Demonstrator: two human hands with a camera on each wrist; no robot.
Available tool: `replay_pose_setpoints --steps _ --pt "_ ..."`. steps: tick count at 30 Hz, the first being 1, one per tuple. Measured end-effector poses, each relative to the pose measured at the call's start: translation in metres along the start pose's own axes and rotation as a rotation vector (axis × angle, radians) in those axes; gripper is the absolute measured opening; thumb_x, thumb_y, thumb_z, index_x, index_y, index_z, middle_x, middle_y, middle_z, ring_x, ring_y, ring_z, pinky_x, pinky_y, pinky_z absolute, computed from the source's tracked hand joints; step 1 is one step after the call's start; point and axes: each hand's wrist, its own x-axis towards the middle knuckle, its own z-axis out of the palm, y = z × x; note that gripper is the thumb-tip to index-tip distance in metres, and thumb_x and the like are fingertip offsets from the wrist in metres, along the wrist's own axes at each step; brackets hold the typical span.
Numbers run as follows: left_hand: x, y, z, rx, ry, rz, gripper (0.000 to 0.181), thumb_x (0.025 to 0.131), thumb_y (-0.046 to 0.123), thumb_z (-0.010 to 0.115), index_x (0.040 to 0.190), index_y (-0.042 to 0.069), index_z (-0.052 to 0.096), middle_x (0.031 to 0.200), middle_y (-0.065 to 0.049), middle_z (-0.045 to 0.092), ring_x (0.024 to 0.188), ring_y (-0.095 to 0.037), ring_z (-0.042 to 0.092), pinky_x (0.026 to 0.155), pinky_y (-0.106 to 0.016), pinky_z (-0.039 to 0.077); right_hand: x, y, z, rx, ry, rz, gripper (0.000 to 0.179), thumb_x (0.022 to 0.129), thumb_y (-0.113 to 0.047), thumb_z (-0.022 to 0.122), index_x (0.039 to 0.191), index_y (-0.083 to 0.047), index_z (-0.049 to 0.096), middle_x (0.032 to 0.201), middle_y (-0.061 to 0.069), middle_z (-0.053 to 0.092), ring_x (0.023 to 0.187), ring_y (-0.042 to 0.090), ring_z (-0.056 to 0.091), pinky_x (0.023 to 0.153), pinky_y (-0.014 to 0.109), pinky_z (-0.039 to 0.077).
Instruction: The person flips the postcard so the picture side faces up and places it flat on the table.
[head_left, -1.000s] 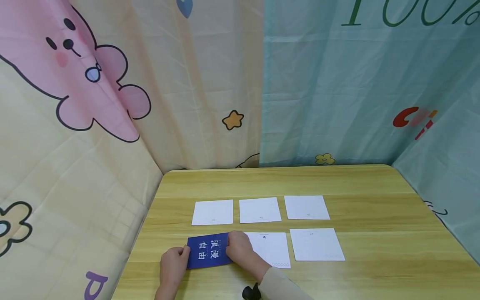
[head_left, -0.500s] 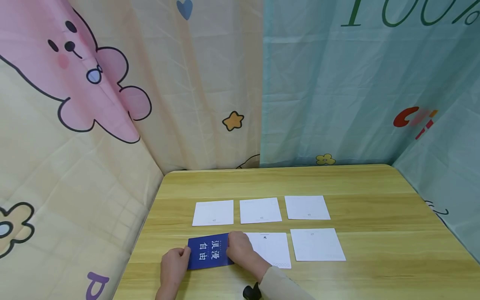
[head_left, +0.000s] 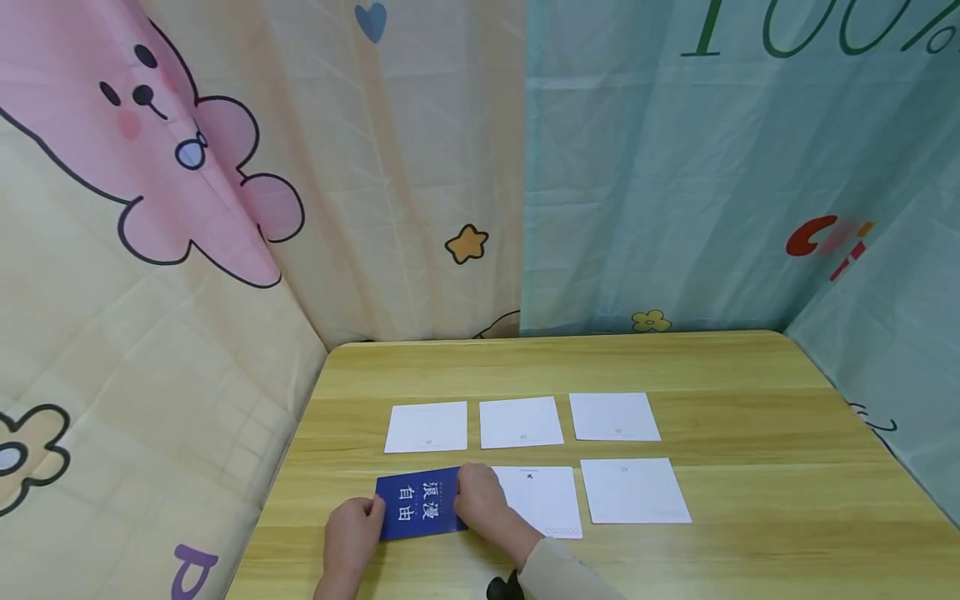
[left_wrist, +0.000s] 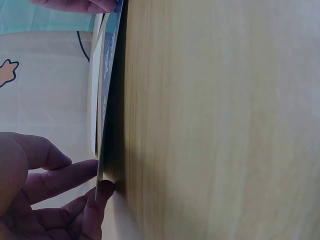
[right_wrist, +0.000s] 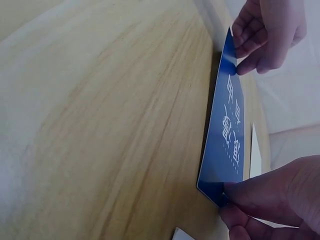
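A blue card with white printed characters is held flat, close over the wooden table, at the left of the near row. My left hand pinches its left edge; in the left wrist view the thumb and fingers grip it from both sides. At the opposite end, my right hand pinches the right edge between thumb and finger. The right wrist view shows the card slightly raised, with a dark shadow under its near edge. My right hand partly covers a white card lying beside it.
Three white cards lie in the far row: left, middle and right. Another white card is at the near row's right end. A small black object is by my right sleeve. Printed curtains surround the wooden table.
Both hands keep their hold on the blue card, which stays in nearly the same place. My left hand has shifted very slightly to the right, and the head view has tilted a little.
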Motion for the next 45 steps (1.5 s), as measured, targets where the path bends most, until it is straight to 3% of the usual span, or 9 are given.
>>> replay_pose_setpoints --steps 13,17,21,32,45 --pt "-0.001 -0.001 0.006 0.066 0.051 0.045 0.03 0.086 0.014 0.052 0.061 0.006 0.067 0.056 -0.001 0.053 0.053 -0.016 0.044 0.052 -0.034 0.037 -0.001 0.001 0.004 -0.012 0.009 0.006 0.016 0.069 0.003 0.065 0.056 -0.005 0.06 0.054 0.0 0.052 0.05 0.01 0.042 0.044 0.022 0.036" --pt "-0.002 0.0 0.008 0.088 0.084 0.078 0.028 0.085 0.012 0.053 0.061 0.004 0.066 0.057 -0.004 0.053 0.054 -0.018 0.045 0.054 -0.038 0.039 -0.002 0.001 0.003 -0.011 0.009 0.008 0.016 0.069 0.003 0.065 0.056 -0.005 0.06 0.054 0.0 0.052 0.05 0.01 0.042 0.044 0.023 0.036" --pt "-0.004 0.001 0.01 0.107 0.099 0.073 0.028 0.084 0.011 0.053 0.061 0.002 0.066 0.058 -0.005 0.052 0.055 -0.019 0.043 0.053 -0.038 0.038 -0.002 0.001 0.004 -0.011 0.006 0.011 0.014 0.069 0.004 0.064 0.058 -0.005 0.061 0.055 0.0 0.053 0.05 0.009 0.042 0.043 0.022 0.037" --pt "-0.006 0.002 0.011 0.119 0.097 0.055 0.029 0.083 0.01 0.053 0.058 0.002 0.064 0.057 -0.005 0.052 0.054 -0.019 0.042 0.052 -0.037 0.037 -0.002 0.001 0.004 -0.051 0.011 0.003 0.01 0.071 0.0 0.067 0.062 -0.002 0.064 0.058 0.003 0.056 0.052 0.01 0.044 0.046 0.023 0.038" --pt "-0.003 0.003 0.01 0.111 0.022 0.013 0.028 0.085 0.012 0.053 0.065 -0.001 0.068 0.061 -0.006 0.054 0.055 -0.018 0.043 0.052 -0.034 0.037 -0.004 0.001 0.002 -0.058 0.028 -0.009 0.006 0.073 -0.002 0.068 0.067 -0.001 0.066 0.062 0.004 0.06 0.055 0.011 0.047 0.05 0.024 0.041"
